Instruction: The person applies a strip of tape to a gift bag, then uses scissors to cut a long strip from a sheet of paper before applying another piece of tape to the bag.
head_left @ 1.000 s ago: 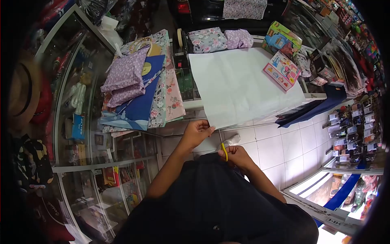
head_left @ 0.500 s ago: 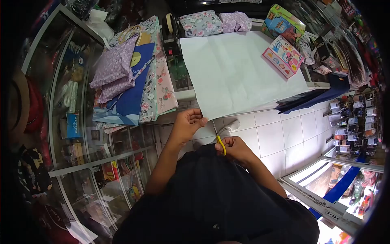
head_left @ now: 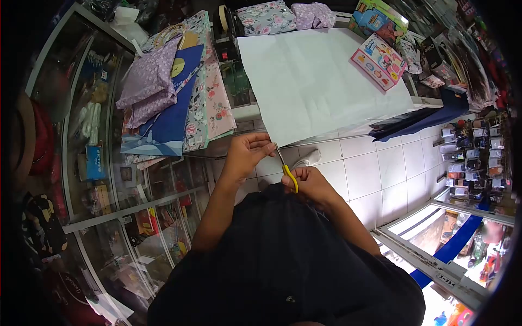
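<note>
A large white paper sheet [head_left: 310, 81] is spread over the counter, its near edge hanging past the front. At its near left corner my left hand [head_left: 247, 155] pinches the paper between thumb and fingers. My right hand [head_left: 310, 183] grips a pair of yellow-handled scissors [head_left: 287, 175], their blades pointing up at that same corner, close to the left fingertips. Whether the blades have cut into the paper cannot be made out. On the sheet's right side lies a pink box with cartoon pictures [head_left: 379, 62].
Left of the sheet, flowered and blue gift bags [head_left: 187, 108] lie piled on a glass display case [head_left: 103, 217]. Folded flowered packages [head_left: 266, 17] and a green box [head_left: 378, 23] sit along the back. Another lit glass case [head_left: 435, 261] stands at right, beside hanging packets [head_left: 470, 157].
The scissors and my right hand have moved up and slightly left, bringing the blades nearer the paper corner. My left hand keeps its pinch. The whole view has shifted a little.
</note>
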Motion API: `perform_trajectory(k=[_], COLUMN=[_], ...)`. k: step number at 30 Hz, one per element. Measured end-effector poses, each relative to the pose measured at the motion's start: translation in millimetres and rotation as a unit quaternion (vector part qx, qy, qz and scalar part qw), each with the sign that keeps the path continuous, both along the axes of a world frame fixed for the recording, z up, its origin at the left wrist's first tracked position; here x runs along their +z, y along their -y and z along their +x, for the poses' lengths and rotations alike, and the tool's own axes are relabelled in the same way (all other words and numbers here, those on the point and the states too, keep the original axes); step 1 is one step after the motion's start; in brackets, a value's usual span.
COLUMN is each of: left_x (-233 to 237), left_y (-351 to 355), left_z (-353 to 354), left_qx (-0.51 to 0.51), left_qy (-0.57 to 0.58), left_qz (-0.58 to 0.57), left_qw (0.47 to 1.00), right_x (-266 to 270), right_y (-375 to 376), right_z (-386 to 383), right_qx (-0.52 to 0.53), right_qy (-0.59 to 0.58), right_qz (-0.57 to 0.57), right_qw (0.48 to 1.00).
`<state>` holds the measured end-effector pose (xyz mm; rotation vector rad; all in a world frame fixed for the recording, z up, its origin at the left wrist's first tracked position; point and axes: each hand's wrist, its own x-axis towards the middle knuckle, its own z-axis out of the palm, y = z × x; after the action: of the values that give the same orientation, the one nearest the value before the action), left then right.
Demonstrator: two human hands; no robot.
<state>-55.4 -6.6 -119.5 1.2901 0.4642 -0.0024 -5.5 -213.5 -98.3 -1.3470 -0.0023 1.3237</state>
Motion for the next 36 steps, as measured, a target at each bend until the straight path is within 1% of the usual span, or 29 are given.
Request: perform_trajectory(k=[3,10,12,16,21,24,28,31,36], left_x=[-5,-3,-1,11,4,9,6,-3,0], left_y=[0,2,1,3,1,1,2,2,3], left_z=[0,0,0,0,-1,-1,-2,-2,-2], left_qx=[0.002,0.025,0.016,0.014,0.014,0.028,0.022,0.018,0.020], left_qy=[0.019,0.018,0.016,-0.003,-0.006,-0.013,-0.013,0.016,0.012], left_qz=[-0.007,-0.014,-0.016,-0.010,0.005,0.002,0.007,-0.013,-0.008], left_qw=[1.000,0.999,1.000,1.000,1.000,1.000,1.000,1.000,1.000], right_x=[-6,-4,-3,-7,-10,-10,-8,-4,-5], right_y=[-1,9,13,11,4,2,-1,-4,-6], right_z=[-2,-5,-2,-2,0,-1,-2,-4,-3], right_qx=[-0.001,-0.023,-0.017,-0.036,-0.042,-0.038,-0.039,-0.053,-0.060], right_qy=[0.000,-0.002,-0.041,-0.052,-0.026,-0.001,-0.001,0.008,0.000], right_qz=[-0.004,-0.033,-0.033,-0.013,-0.001,-0.007,-0.020,-0.027,-0.036], right_qw=[1.000,0.999,0.998,0.998,0.999,0.999,0.999,0.998,0.998])
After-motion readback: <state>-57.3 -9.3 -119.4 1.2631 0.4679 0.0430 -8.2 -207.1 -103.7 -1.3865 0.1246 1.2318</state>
